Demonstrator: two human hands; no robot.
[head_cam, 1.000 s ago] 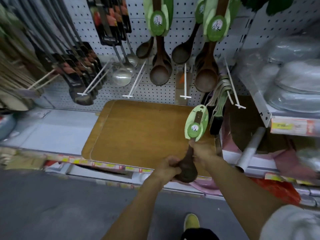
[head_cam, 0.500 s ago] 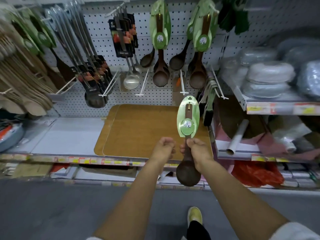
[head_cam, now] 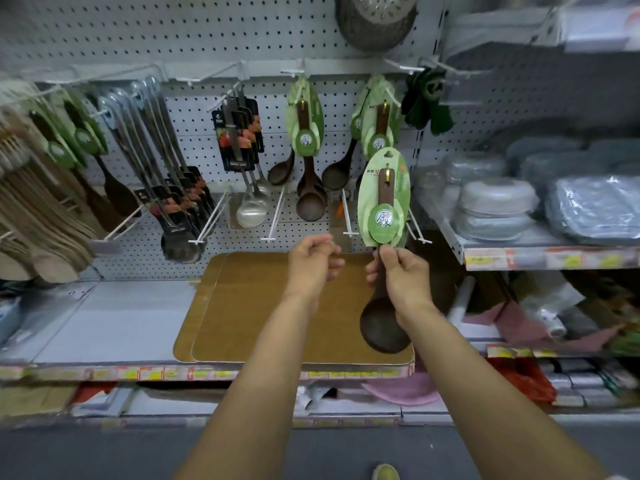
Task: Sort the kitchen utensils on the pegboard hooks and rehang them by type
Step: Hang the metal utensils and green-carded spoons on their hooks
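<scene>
My right hand (head_cam: 398,271) grips the stem of a dark wooden ladle (head_cam: 382,327) with a green leaf-shaped card on its handle, held upright, bowl down, in front of the pegboard (head_cam: 194,39). My left hand (head_cam: 313,259) hovers just left of it with curled fingers and holds nothing. Matching wooden ladles with green cards (head_cam: 306,157) hang on hooks above, a second bunch (head_cam: 375,126) to their right. Steel ladles (head_cam: 247,188) with black cards hang left of those, and black-handled steel utensils (head_cam: 173,188) further left.
Bare white hooks (head_cam: 277,216) stick out of the pegboard just beyond my hands. Wooden cutting boards (head_cam: 263,306) lie on the shelf below. Pale wooden spatulas (head_cam: 38,220) crowd the left edge. Wrapped grey dishes (head_cam: 495,209) fill the right shelf. A metal colander (head_cam: 375,19) hangs at the top.
My left hand has let go of the ladle. My right hand has raised it up and to the right, toward the hanging wooden ladles. My view has tilted up.
</scene>
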